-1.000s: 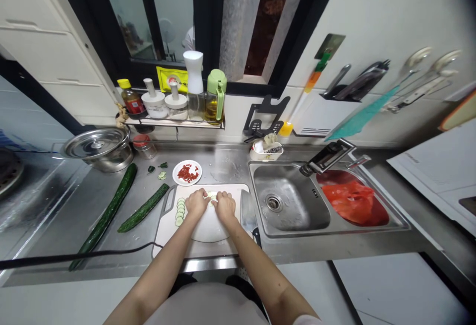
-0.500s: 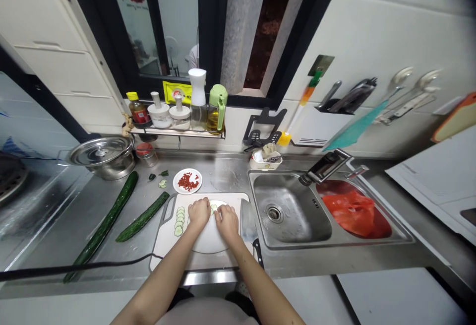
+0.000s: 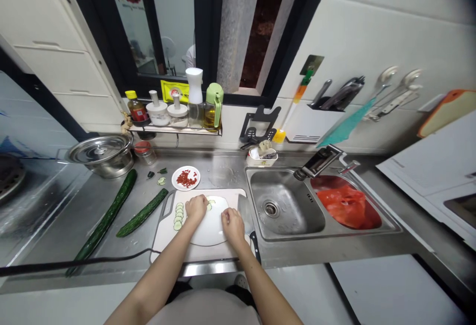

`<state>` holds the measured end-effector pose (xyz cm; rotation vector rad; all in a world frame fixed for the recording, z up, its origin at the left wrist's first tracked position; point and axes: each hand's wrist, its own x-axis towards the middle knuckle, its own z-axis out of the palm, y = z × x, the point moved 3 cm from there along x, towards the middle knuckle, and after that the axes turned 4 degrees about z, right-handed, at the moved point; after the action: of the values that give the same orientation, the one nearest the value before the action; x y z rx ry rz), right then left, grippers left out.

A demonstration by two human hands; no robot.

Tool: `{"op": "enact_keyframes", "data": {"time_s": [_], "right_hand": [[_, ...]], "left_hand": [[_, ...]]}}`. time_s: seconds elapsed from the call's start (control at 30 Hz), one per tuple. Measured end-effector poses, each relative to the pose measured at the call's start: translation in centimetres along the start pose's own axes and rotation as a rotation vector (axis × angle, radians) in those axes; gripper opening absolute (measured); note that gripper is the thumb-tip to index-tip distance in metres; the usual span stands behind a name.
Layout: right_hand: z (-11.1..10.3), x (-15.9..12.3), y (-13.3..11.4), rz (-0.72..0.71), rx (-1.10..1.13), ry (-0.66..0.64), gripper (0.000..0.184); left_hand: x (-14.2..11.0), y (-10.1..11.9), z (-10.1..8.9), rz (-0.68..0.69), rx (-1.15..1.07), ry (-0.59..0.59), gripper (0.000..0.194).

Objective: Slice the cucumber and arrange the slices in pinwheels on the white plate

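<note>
A white plate (image 3: 208,228) lies on the cutting board (image 3: 163,238), with a few cucumber slices (image 3: 210,203) at its far edge. My left hand (image 3: 196,209) is over the plate's far left side, fingers curled, close beside those slices. Over the right side is my right hand (image 3: 233,226), its fingers drawn together. Whatever either hand holds is hidden. A row of overlapping cucumber slices (image 3: 179,216) sits on the board's left part. Along the board's right edge lies a knife (image 3: 255,245), its blade partly behind my right hand.
Left of the board lie a cut cucumber (image 3: 143,213) and a longer one (image 3: 106,221). A small dish of red pieces (image 3: 186,178) stands behind the board. A lidded steel pot (image 3: 104,155) is at back left, a double sink (image 3: 286,206) at right. A dark cord (image 3: 82,264) crosses the counter.
My right hand has moved right and toward me, away from the slices on the plate. My left hand stays near the plate's far left side. The camera view has shifted slightly.
</note>
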<state>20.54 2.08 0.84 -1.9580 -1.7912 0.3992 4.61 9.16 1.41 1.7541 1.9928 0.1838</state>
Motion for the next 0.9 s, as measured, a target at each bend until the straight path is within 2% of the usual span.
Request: {"op": "enact_keyframes", "data": {"time_s": [0.13,0.23,0.37,0.5,0.6,0.73,0.9], "right_hand": [[-1.0,-0.6,0.1,0.017,0.053,0.012,0.022],[-1.8,-1.1,0.2,0.021,0.097,0.027,0.023],[-2.4,-2.0,0.4,0.022,0.141,0.016,0.023],[-2.5,-2.8,0.9,0.032,0.155,-0.002,0.023],[-2.7,-3.3,1.1,0.026,0.163,-0.004,0.024],[-3.0,-3.6,0.8,0.022,0.161,-0.01,0.025],[-2.9,-3.8,0.5,0.007,0.157,-0.016,0.025]], "left_hand": [[-0.6,-1.2,-1.0,-0.038,-0.135,0.055,0.022],[-1.8,-3.0,-1.7,-0.057,-0.251,0.138,0.025],[-4.5,-6.8,-1.7,-0.088,-0.325,0.209,0.025],[-7.2,-10.8,-0.9,-0.131,-0.315,0.197,0.028],[-8.7,-13.0,-0.6,-0.178,-0.256,0.171,0.03],[-9.6,-14.0,-0.9,-0.218,-0.151,0.147,0.031],[-9.5,-13.4,-1.1,-0.243,-0.069,0.123,0.032]]}}
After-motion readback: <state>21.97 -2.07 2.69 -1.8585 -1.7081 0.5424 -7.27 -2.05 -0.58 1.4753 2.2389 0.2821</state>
